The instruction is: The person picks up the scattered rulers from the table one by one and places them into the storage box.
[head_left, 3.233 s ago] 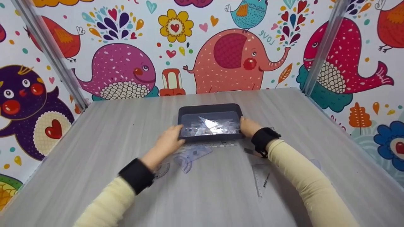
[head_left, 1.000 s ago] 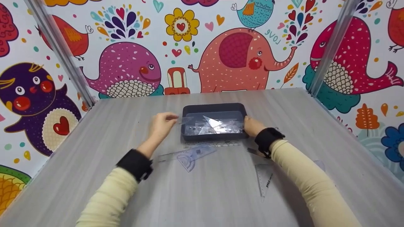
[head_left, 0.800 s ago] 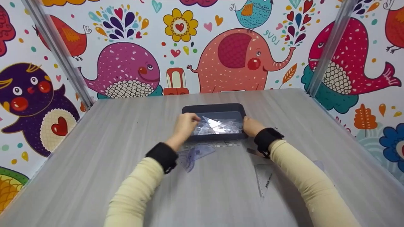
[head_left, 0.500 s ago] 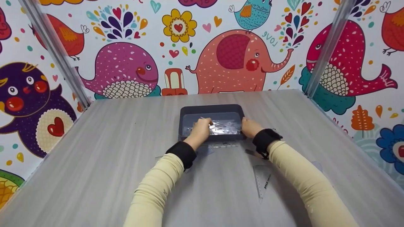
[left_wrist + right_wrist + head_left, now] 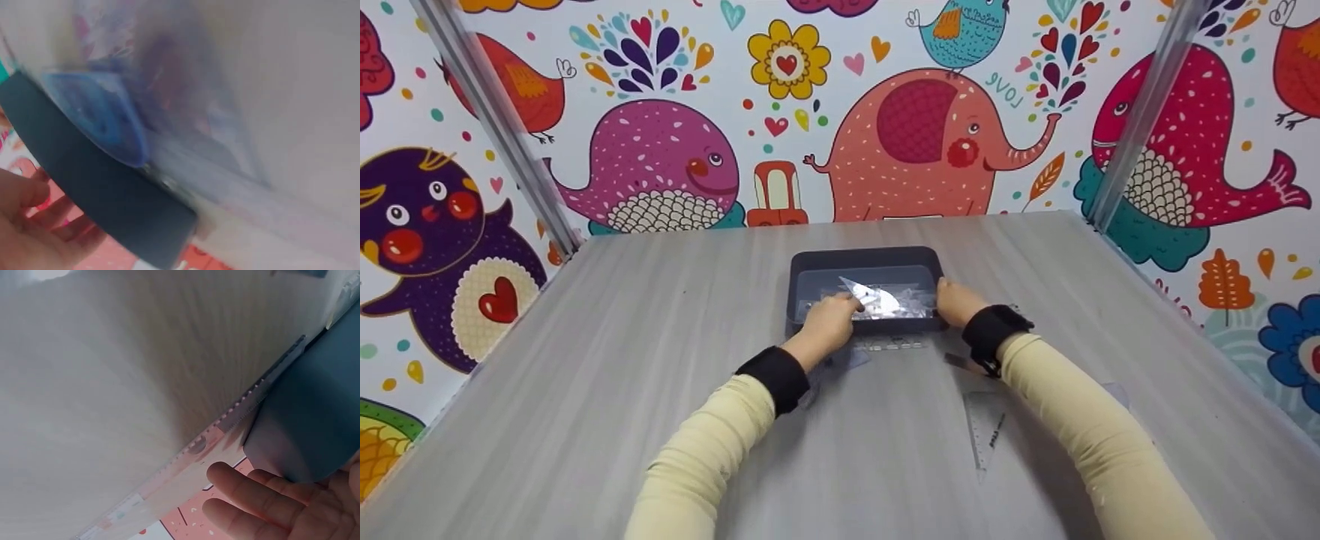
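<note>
A dark grey box stands on the table, holding a pile of clear plastic rulers and set squares. My left hand reaches over its front wall, fingertips at the pile. In the left wrist view that hand has loosely bent, spread fingers beside the box wall, and no held piece shows. My right hand grips the right end of the box. Its index finger is extended past the corner in the right wrist view, near a clear ruler.
Clear drawing tools lie outside the box: a ruler along its front, a bluish protractor by the front wall, and a set square nearer me. A dark strip lies by my right wrist. A patterned wall stands behind the table.
My left hand first held the box's left end, then pinched a clear pointed piece left of it. It has since moved right over the pile and back slightly. My right hand stays put.
</note>
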Motion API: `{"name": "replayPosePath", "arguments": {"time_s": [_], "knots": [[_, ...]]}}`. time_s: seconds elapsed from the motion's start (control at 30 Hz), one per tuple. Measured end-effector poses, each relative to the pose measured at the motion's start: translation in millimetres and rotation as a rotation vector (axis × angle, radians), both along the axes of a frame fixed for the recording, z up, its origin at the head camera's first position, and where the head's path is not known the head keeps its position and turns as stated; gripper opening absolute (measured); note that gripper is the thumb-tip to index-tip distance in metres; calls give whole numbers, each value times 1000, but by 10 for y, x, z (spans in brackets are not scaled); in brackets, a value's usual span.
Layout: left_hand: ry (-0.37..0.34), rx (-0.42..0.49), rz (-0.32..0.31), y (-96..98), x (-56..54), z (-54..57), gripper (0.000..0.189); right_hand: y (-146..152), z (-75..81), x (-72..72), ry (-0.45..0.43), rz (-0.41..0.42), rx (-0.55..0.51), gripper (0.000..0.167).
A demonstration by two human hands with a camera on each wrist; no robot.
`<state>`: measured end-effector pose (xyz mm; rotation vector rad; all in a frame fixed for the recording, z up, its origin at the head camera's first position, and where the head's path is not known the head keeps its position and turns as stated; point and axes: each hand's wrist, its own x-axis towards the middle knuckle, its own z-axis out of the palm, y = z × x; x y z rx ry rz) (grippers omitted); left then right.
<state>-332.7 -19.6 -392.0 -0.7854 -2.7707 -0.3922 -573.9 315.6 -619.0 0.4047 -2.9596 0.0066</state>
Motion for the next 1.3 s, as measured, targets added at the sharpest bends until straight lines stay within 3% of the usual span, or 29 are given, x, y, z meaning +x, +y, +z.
{"name": "replayPosePath", "arguments": {"time_s": [0.07, 0.1, 0.17, 0.2, 0.27, 0.33, 0.4, 0.47, 0.57, 0.7, 0.8, 1.0, 1.1, 1.2, 1.3], "knots": [[75, -20, -29, -79, 102, 7, 32, 31, -75, -87, 8, 5, 9, 51], [108, -20, -37, -123, 163, 8, 33, 7, -22, -32, 21, 16, 10, 51], [162, -20, -28, -225, 301, 13, 35, -131, 295, 276, 9, 32, 12, 49], [170, -16, -9, -281, 373, 12, 36, -266, 601, 581, 12, 49, 5, 47], [154, 1, 67, -393, 493, -13, 37, -290, 696, 674, 9, 65, 0, 46], [94, 2, 178, -501, 590, -38, 37, -292, 746, 711, -14, 68, 15, 46], [-18, -45, 297, -595, 661, -52, 44, -295, 776, 726, 2, 64, 16, 45], [-135, -113, 375, -675, 709, -76, 61, -315, 819, 756, -13, 37, 16, 45], [-289, -183, 399, -760, 751, -124, 81, -356, 869, 801, -5, 8, -1, 44], [-350, -167, 364, -823, 778, -167, 85, -415, 953, 886, -39, -1, -35, 43], [-353, -168, 345, -842, 768, -158, 81, -384, 879, 813, -35, 10, -45, 42], [-439, -172, 343, -933, 634, -110, 80, -114, 261, 209, -37, -16, 1, 47], [-430, -148, 328, -1042, 544, -103, 63, -15, 37, 2, -17, -31, 30, 49], [-427, -110, 304, -1133, 470, -107, 43, -15, 41, -1, -30, -45, 40, 49], [-444, -86, 288, -1167, 429, -107, 36, -139, 313, 240, -67, -51, 16, 48]]}}
